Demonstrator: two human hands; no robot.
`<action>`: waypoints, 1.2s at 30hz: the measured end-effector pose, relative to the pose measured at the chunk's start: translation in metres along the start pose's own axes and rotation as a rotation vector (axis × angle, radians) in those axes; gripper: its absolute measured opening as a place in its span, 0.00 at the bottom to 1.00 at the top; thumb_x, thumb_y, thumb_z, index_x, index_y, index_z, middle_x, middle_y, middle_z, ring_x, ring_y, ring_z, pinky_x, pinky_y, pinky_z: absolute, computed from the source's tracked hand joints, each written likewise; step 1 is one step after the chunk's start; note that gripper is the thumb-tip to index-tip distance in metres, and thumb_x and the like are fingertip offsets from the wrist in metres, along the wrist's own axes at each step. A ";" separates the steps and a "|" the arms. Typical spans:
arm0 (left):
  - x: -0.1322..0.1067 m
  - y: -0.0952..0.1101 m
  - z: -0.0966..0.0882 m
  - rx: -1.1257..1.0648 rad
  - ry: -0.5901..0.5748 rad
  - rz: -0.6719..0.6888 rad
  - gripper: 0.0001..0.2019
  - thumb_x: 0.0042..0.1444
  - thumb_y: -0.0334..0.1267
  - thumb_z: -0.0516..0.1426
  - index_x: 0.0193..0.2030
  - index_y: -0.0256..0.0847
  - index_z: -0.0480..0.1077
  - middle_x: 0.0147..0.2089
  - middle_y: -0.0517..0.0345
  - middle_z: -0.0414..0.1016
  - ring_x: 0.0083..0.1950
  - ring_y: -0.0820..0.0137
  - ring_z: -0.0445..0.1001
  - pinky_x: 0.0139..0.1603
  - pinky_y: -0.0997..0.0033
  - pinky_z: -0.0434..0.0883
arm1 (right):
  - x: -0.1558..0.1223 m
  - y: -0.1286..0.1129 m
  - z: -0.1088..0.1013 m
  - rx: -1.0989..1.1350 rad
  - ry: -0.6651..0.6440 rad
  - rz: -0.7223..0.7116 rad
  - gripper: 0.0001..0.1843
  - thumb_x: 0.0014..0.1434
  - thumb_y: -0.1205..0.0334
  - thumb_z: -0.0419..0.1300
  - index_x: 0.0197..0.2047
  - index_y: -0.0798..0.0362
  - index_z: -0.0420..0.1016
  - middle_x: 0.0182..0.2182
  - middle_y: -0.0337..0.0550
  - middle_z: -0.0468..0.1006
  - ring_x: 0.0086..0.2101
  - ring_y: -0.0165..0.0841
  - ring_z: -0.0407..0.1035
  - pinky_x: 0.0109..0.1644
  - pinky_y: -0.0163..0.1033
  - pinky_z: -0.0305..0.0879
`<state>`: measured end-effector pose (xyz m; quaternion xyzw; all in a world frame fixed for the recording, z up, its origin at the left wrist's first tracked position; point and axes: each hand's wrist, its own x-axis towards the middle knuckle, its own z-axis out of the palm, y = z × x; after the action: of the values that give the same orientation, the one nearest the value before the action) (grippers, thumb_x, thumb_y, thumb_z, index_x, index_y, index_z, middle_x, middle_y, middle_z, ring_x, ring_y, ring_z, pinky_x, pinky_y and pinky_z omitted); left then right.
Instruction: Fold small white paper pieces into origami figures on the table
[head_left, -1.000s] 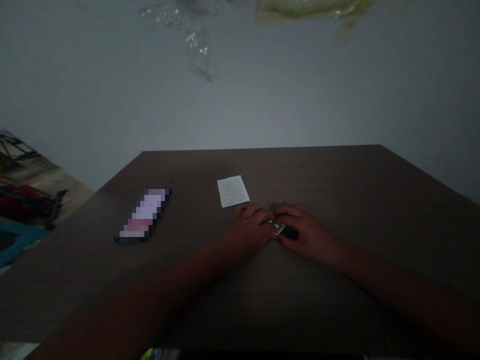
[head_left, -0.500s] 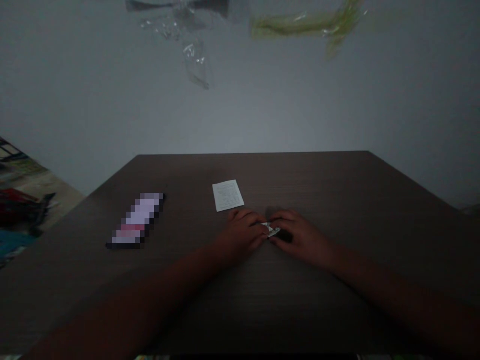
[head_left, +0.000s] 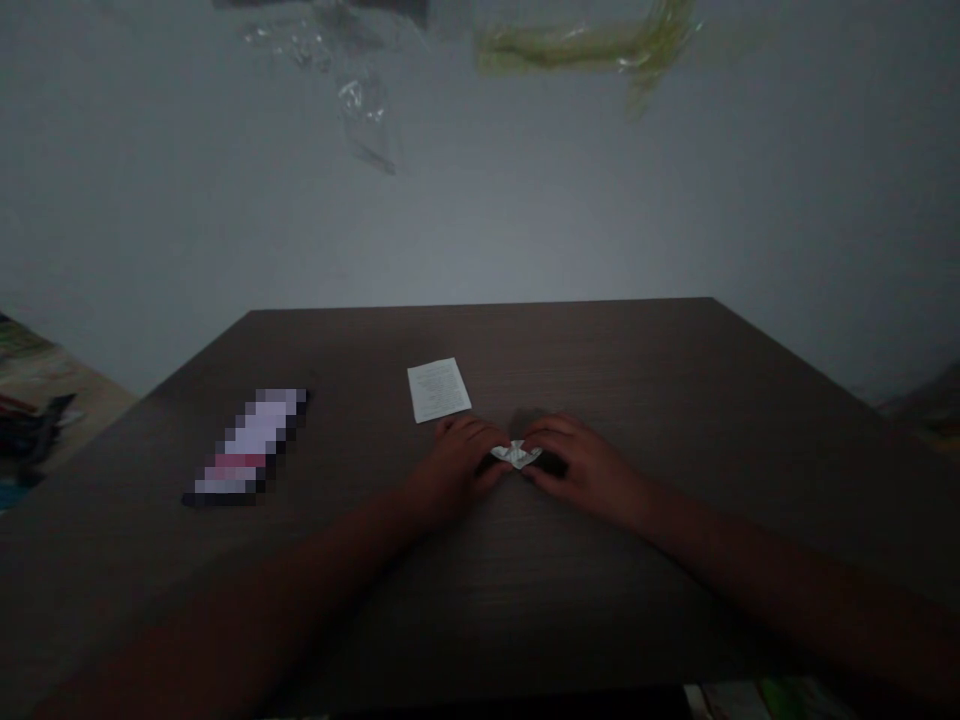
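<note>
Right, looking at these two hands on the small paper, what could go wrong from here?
The creased paper might tear, since the left hand and right hand both hold it. The printed sheet lies just beyond the left hand, so a stray finger could nudge it.

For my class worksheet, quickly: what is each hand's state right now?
Left hand: curled closed, holding one side of the crumpled white paper between fingers and thumb.
Right hand: curled closed, holding the paper's other side likewise.
</note>
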<state>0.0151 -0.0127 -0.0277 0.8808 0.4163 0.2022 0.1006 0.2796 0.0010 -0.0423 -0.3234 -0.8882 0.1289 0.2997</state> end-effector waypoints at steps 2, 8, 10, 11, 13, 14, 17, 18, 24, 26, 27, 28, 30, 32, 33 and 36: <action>0.000 -0.001 0.000 -0.007 -0.007 -0.006 0.08 0.76 0.32 0.63 0.58 0.44 0.79 0.58 0.53 0.87 0.64 0.55 0.82 0.72 0.48 0.71 | 0.000 0.001 0.000 0.008 0.001 -0.006 0.10 0.70 0.68 0.72 0.53 0.49 0.84 0.52 0.50 0.88 0.54 0.46 0.83 0.61 0.54 0.81; 0.000 -0.009 0.005 -0.039 0.001 -0.005 0.08 0.75 0.33 0.65 0.58 0.45 0.80 0.59 0.52 0.87 0.64 0.54 0.82 0.73 0.46 0.71 | -0.001 0.007 0.000 0.018 -0.025 -0.009 0.09 0.71 0.68 0.71 0.52 0.47 0.83 0.50 0.48 0.87 0.53 0.45 0.82 0.61 0.53 0.80; 0.000 -0.012 0.007 -0.046 0.005 -0.003 0.09 0.74 0.32 0.65 0.57 0.46 0.80 0.59 0.53 0.88 0.65 0.54 0.82 0.73 0.46 0.71 | -0.001 0.009 0.000 0.022 -0.036 -0.004 0.08 0.72 0.67 0.70 0.52 0.46 0.83 0.49 0.48 0.87 0.53 0.45 0.82 0.61 0.53 0.80; 0.000 -0.013 0.008 -0.050 0.003 -0.002 0.08 0.73 0.32 0.65 0.56 0.46 0.80 0.59 0.53 0.88 0.65 0.54 0.82 0.73 0.46 0.71 | -0.001 0.010 0.000 0.023 -0.039 -0.001 0.08 0.72 0.67 0.70 0.52 0.46 0.83 0.49 0.47 0.87 0.53 0.45 0.82 0.61 0.53 0.80; 0.000 -0.014 0.009 -0.059 -0.001 -0.001 0.08 0.73 0.32 0.65 0.55 0.47 0.80 0.59 0.54 0.88 0.64 0.54 0.83 0.73 0.46 0.71 | -0.002 0.012 0.002 0.019 -0.040 0.002 0.08 0.72 0.67 0.70 0.51 0.46 0.83 0.49 0.47 0.87 0.53 0.45 0.82 0.61 0.53 0.80; -0.001 -0.014 0.009 -0.063 -0.002 -0.002 0.08 0.73 0.33 0.65 0.55 0.47 0.81 0.60 0.54 0.88 0.65 0.54 0.83 0.73 0.45 0.71 | -0.002 0.013 0.002 0.014 -0.041 0.000 0.09 0.72 0.68 0.70 0.51 0.46 0.83 0.49 0.47 0.87 0.53 0.45 0.82 0.61 0.54 0.80; -0.001 -0.012 0.007 -0.070 -0.004 -0.007 0.07 0.75 0.33 0.63 0.55 0.47 0.81 0.60 0.54 0.87 0.65 0.53 0.83 0.73 0.46 0.71 | -0.003 0.016 0.004 0.003 -0.031 -0.017 0.09 0.71 0.70 0.71 0.51 0.47 0.82 0.48 0.47 0.87 0.53 0.45 0.82 0.60 0.53 0.80; -0.001 -0.011 0.006 -0.069 -0.003 -0.009 0.07 0.75 0.33 0.62 0.55 0.47 0.81 0.60 0.53 0.87 0.65 0.53 0.83 0.73 0.46 0.72 | -0.003 0.016 0.004 0.000 -0.028 -0.025 0.10 0.71 0.70 0.71 0.51 0.47 0.82 0.49 0.47 0.87 0.53 0.45 0.82 0.60 0.53 0.81; -0.001 -0.008 0.005 -0.043 -0.003 -0.009 0.08 0.74 0.31 0.64 0.56 0.46 0.80 0.59 0.54 0.88 0.64 0.55 0.83 0.72 0.48 0.71 | -0.002 0.015 0.002 -0.035 -0.007 -0.042 0.10 0.72 0.70 0.69 0.53 0.47 0.82 0.50 0.48 0.87 0.52 0.44 0.82 0.59 0.52 0.82; -0.001 -0.009 0.005 -0.034 -0.008 -0.010 0.10 0.74 0.30 0.64 0.57 0.46 0.79 0.59 0.53 0.88 0.65 0.55 0.83 0.72 0.49 0.72 | -0.002 0.014 0.001 -0.047 -0.007 -0.037 0.10 0.72 0.70 0.69 0.53 0.47 0.82 0.50 0.48 0.87 0.52 0.45 0.83 0.59 0.53 0.82; -0.001 -0.009 0.004 -0.033 -0.012 -0.008 0.10 0.73 0.30 0.64 0.57 0.46 0.80 0.59 0.53 0.88 0.65 0.55 0.83 0.72 0.49 0.72 | -0.001 0.013 0.001 -0.053 -0.008 -0.033 0.10 0.72 0.70 0.69 0.53 0.47 0.82 0.50 0.48 0.87 0.52 0.45 0.83 0.58 0.53 0.82; -0.001 -0.009 0.004 -0.032 -0.013 -0.010 0.10 0.73 0.30 0.64 0.57 0.45 0.80 0.59 0.53 0.88 0.65 0.54 0.83 0.72 0.49 0.72 | -0.001 0.013 0.000 -0.057 -0.010 -0.029 0.10 0.72 0.70 0.70 0.53 0.47 0.82 0.50 0.48 0.87 0.52 0.45 0.83 0.58 0.53 0.82; -0.001 -0.009 0.003 -0.032 -0.018 -0.016 0.10 0.73 0.30 0.63 0.57 0.45 0.80 0.59 0.53 0.88 0.65 0.54 0.83 0.72 0.49 0.72 | -0.001 0.011 -0.001 -0.061 -0.018 -0.019 0.10 0.71 0.70 0.70 0.52 0.48 0.82 0.50 0.48 0.86 0.52 0.46 0.83 0.58 0.53 0.82; -0.001 -0.008 0.003 -0.038 -0.026 -0.026 0.10 0.73 0.29 0.63 0.56 0.45 0.80 0.59 0.52 0.88 0.65 0.54 0.83 0.72 0.49 0.71 | -0.001 0.010 -0.002 -0.067 -0.028 -0.006 0.09 0.70 0.71 0.70 0.51 0.48 0.82 0.49 0.48 0.86 0.52 0.45 0.82 0.58 0.52 0.82; 0.000 -0.007 0.003 -0.043 -0.031 -0.030 0.10 0.73 0.29 0.63 0.56 0.45 0.80 0.59 0.52 0.88 0.64 0.54 0.83 0.72 0.48 0.71 | -0.001 0.010 -0.002 -0.072 -0.032 0.001 0.10 0.70 0.71 0.70 0.50 0.48 0.82 0.49 0.48 0.86 0.52 0.46 0.82 0.58 0.52 0.82; 0.001 -0.007 0.002 -0.059 -0.040 -0.030 0.09 0.73 0.28 0.64 0.55 0.44 0.80 0.59 0.53 0.88 0.64 0.55 0.83 0.73 0.47 0.70 | -0.001 0.009 -0.004 -0.080 -0.054 0.018 0.11 0.69 0.71 0.71 0.51 0.48 0.82 0.50 0.49 0.86 0.53 0.46 0.82 0.59 0.52 0.81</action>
<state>0.0120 -0.0076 -0.0320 0.8749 0.4212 0.1950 0.1381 0.2868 0.0075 -0.0433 -0.3393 -0.8976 0.1048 0.2614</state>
